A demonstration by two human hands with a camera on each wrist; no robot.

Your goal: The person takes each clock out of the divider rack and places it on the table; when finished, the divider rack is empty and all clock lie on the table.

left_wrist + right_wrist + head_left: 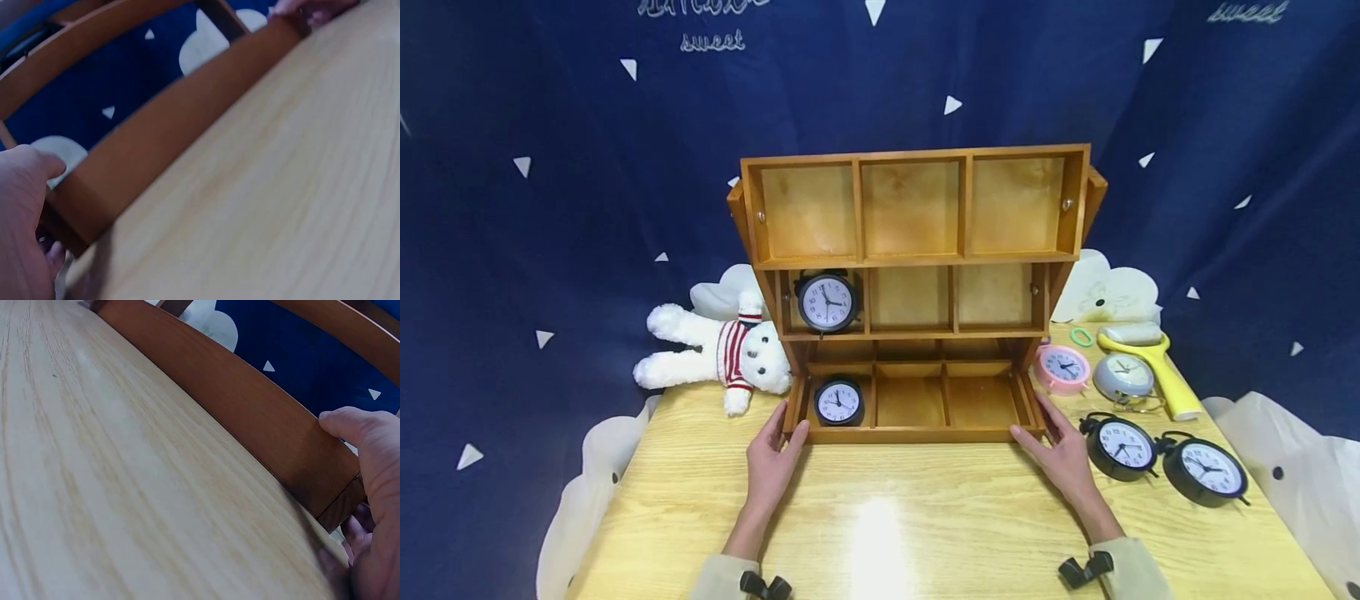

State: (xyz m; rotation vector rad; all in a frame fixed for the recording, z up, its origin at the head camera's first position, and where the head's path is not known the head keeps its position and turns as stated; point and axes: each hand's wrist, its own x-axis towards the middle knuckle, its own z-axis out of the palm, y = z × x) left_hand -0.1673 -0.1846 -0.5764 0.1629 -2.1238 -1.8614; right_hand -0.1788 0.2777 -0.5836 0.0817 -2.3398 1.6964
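A tiered wooden shelf point(917, 435) with three compartments per tier stands on the table. My left hand point(771, 458) grips its lower front corner at the left, thumb over the rim and fingers along the outer side. The opposite corner is held the same way by my right hand point(1063, 454); in the right wrist view the thumb point(344, 423) lies on the front board's upper edge. One black alarm clock point(827, 302) sits in the middle tier's left compartment. Below it, another black clock point(838, 402) lies face up in the bottom tier's left compartment.
Right of the shelf are a pink clock point(1062, 368), a grey-blue clock point(1123, 377), two black alarm clocks point(1122, 447), a yellow-handled lint roller point(1180, 392) and a green ring point(1081, 337). A white plush bear point(730, 350) lies at the left. Blue curtain point(880, 92) hangs behind.
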